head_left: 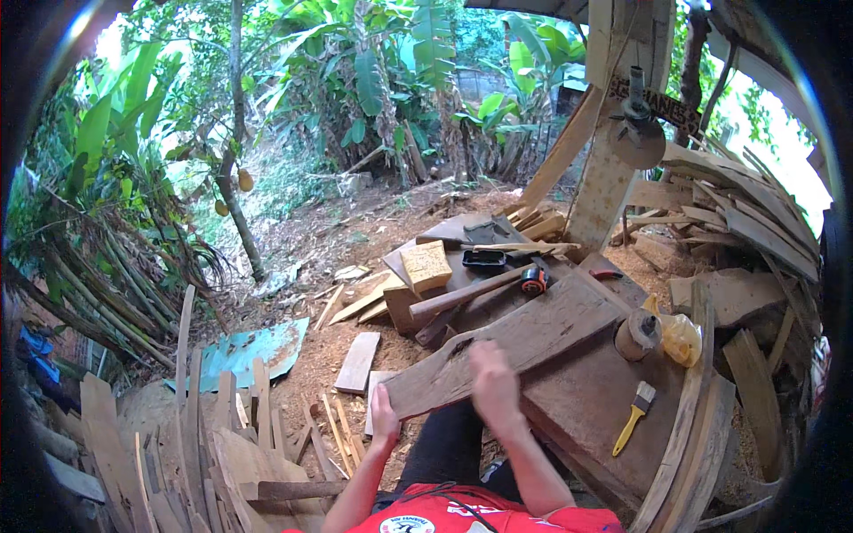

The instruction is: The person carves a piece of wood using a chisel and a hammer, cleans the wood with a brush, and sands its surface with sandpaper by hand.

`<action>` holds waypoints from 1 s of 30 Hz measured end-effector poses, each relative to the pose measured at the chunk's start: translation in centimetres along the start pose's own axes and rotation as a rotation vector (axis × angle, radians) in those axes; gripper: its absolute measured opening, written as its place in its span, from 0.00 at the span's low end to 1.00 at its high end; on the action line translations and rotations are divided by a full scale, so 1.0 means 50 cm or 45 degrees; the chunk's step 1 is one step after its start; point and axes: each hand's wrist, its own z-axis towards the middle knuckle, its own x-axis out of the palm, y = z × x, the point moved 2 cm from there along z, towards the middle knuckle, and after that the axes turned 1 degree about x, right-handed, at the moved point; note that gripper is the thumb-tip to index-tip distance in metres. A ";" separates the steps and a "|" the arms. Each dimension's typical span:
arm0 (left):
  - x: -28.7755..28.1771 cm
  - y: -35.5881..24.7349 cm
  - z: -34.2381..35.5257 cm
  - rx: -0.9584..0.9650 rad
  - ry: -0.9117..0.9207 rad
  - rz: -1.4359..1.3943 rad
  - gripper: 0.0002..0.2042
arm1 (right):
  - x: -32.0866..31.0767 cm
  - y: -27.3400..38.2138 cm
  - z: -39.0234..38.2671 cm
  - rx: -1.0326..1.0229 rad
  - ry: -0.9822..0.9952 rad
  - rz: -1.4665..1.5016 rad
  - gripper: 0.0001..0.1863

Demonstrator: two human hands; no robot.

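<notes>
A long, weathered wooden plank (pixel 551 327) slants across my lap and onto the workbench (pixel 577 404), its near left end jutting past the bench edge. My left hand (pixel 384 419) grips that end, thumb up along the side. Over the plank's upper face is my right hand (pixel 494 382), smeared by motion; whether anything is in its fingers is hidden. Just ahead of it, a dark hollow (pixel 458 348) marks the wood. On the bench to the right lies a yellow-handled paintbrush (pixel 633 417), near a round wooden block or spool (pixel 637 336) and a yellow plastic bag (pixel 681 339).
Beyond the plank sit an orange-and-black tape measure (pixel 534 280), a wooden tool handle (pixel 471 293), a small black tray (pixel 484 258) and a red-handled tool (pixel 607 274). Offcuts (pixel 249 453) crowd the left; stacked boards (pixel 746 222) and a post (pixel 609 182) stand right.
</notes>
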 end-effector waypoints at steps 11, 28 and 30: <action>-0.020 0.000 -0.001 0.085 0.103 0.006 0.29 | -0.123 -0.133 0.021 0.321 0.102 0.132 0.14; -0.019 -0.027 -0.010 0.085 -0.002 0.044 0.29 | -0.093 -0.285 0.081 0.300 -0.016 -0.271 0.15; -0.012 -0.058 -0.017 0.114 0.027 -0.013 0.27 | -0.092 -0.310 0.076 -0.015 0.028 -0.143 0.16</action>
